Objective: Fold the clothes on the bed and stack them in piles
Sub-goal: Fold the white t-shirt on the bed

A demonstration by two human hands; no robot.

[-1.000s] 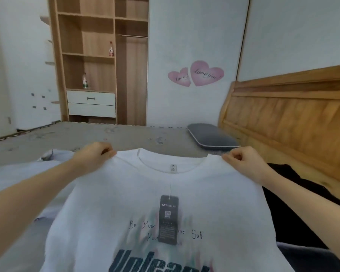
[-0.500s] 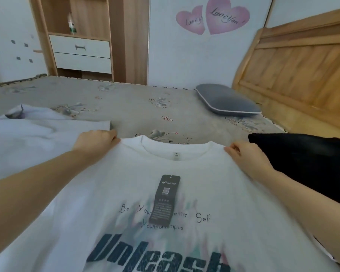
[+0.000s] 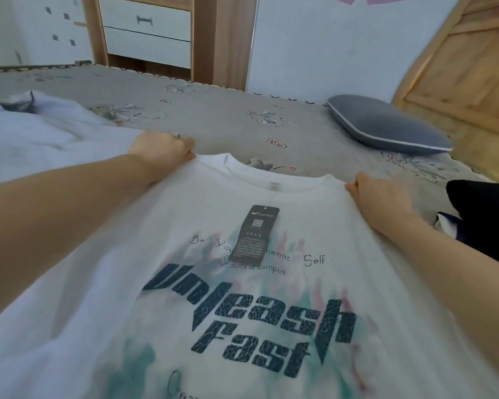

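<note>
A white T-shirt (image 3: 162, 231) with dark "Unleash Fast" lettering lies face up across the grey patterned bed (image 3: 228, 122), collar away from me. A black hang tag (image 3: 254, 233) rests on its chest. My left hand (image 3: 162, 149) pinches the left shoulder of the shirt. At the right shoulder, my right hand (image 3: 378, 197) grips the fabric. The shirt's lower hem runs out of view.
Another white garment (image 3: 38, 133) lies crumpled at the left. A black garment (image 3: 484, 214) sits at the right edge. A grey pillow (image 3: 386, 125) rests by the wooden headboard (image 3: 467, 59). A wooden cabinet with white drawers (image 3: 147, 30) stands beyond the bed.
Both hands have lowered the shirt by its shoulders down onto the bed. The view has tilted downward, so more of the print shows.
</note>
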